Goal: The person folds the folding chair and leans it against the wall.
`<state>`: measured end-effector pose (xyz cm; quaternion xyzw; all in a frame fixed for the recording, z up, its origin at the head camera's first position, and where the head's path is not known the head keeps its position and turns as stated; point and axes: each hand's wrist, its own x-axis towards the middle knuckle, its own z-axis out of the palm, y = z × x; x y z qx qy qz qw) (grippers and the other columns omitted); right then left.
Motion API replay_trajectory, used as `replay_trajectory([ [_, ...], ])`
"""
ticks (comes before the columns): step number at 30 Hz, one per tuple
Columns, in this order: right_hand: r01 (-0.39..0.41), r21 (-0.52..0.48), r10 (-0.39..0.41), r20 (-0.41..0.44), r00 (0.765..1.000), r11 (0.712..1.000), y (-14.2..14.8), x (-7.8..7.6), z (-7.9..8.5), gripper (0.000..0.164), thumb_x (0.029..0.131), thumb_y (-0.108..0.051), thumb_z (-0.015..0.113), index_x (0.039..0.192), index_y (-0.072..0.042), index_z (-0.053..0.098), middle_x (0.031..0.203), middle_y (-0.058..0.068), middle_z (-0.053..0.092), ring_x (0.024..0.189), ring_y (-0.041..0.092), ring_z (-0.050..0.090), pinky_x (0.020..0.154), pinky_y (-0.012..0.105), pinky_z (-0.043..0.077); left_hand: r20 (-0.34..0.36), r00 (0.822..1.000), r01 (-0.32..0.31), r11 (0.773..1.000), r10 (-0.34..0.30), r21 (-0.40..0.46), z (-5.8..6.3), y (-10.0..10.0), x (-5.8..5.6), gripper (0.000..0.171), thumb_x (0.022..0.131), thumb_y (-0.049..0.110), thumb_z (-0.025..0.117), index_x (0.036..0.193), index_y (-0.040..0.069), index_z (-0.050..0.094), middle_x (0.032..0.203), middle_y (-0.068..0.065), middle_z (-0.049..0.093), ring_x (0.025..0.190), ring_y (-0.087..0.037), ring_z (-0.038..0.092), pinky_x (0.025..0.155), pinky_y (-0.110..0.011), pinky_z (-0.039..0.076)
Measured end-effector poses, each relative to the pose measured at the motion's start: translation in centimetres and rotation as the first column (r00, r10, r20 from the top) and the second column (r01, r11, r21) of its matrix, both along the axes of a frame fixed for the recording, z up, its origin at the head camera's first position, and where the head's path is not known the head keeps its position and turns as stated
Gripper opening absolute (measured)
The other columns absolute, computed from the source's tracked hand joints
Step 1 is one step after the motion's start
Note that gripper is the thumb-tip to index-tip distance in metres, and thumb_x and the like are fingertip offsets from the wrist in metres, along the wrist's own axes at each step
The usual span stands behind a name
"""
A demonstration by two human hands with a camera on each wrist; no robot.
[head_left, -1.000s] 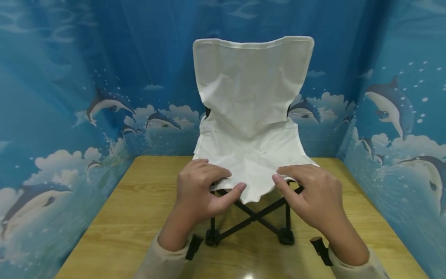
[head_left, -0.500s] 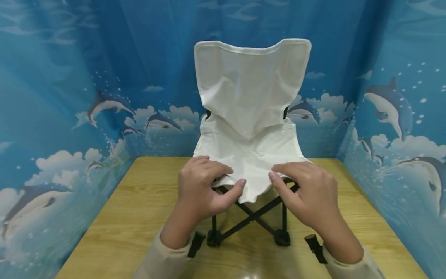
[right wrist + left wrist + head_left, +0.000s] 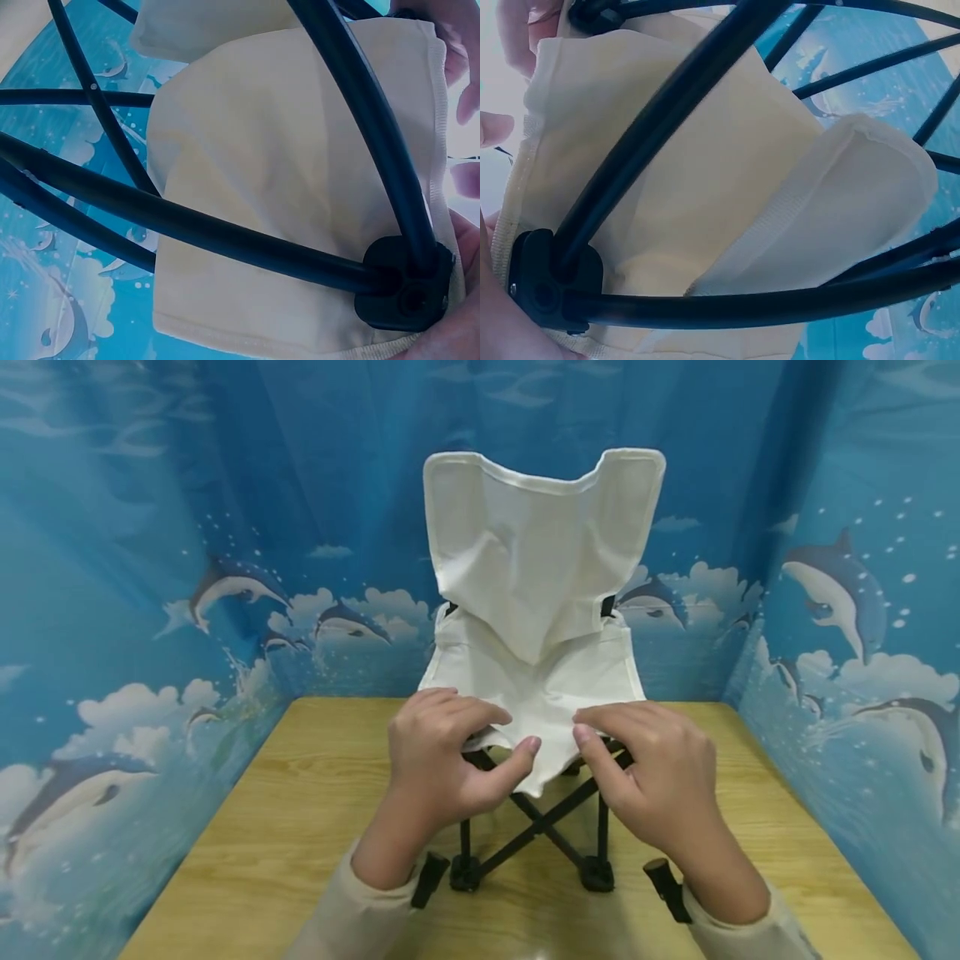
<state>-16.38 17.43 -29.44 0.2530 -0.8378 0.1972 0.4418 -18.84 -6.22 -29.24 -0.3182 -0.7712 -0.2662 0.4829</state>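
A small folding chair (image 3: 532,527) with white fabric and a black tube frame stands upright, facing me. My left hand (image 3: 442,760) holds the seat's front left corner, fingers bent over the fabric and thumb pointing inward. At the front right corner my right hand (image 3: 656,768) holds the seat in the same way. Below the sagging front edge, black crossed legs (image 3: 542,822) show. In the left wrist view a black corner joint (image 3: 555,285) lies against the palm, under the fabric. The right wrist view shows a matching joint (image 3: 405,285) beside that palm. Some fingertips are hidden.
The chair stands on a wood-grain tabletop (image 3: 262,802). Blue curtains (image 3: 337,460) printed with dolphins and waves enclose it at the back and both sides. Black stubs (image 3: 429,881) stick out near the cuffs of both sleeves.
Both hands have moved towards each other, the right one more. The chair has narrowed, its front feet are closer together, and its backrest and seat fabric sag more deeply.
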Motion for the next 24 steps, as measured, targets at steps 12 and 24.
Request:
replay_trajectory([
  [12, -0.014, -0.044, 0.014, -0.009, 1.0, 0.999, -0.8, 0.4, 0.6, 0.03, 0.101, -0.022, 0.056, 0.1, -0.017, 0.086, 0.099, -0.001, 0.083, 0.092, 0.025, 0.079, 0.06, 0.046, 0.057, -0.033, 0.999, 0.001, 0.999, 0.001, 0.046, 0.7, 1.0, 0.1, 0.039, 0.087, 0.057, 0.069, 0.072, 0.023, 0.079, 0.064, 0.01, 0.073, 0.056, -0.01, 0.063, 0.06, -0.034, 0.053],
  [24, -0.04, -0.075, 0.039, -0.009, 0.999, 0.996, -1.6, 0.5, 0.9, 0.033, 0.102, -0.025, 0.054, 0.099, -0.015, 0.086, 0.099, 0.0, 0.083, 0.097, 0.026, 0.078, 0.07, 0.049, 0.061, -0.031, 1.0, 0.001, 0.999, 0.0, 0.037, 1.3, 1.6, 0.3, 0.041, 0.091, 0.054, 0.061, 0.07, 0.022, 0.077, 0.061, 0.01, 0.07, 0.056, -0.01, 0.063, 0.06, -0.034, 0.052],
])
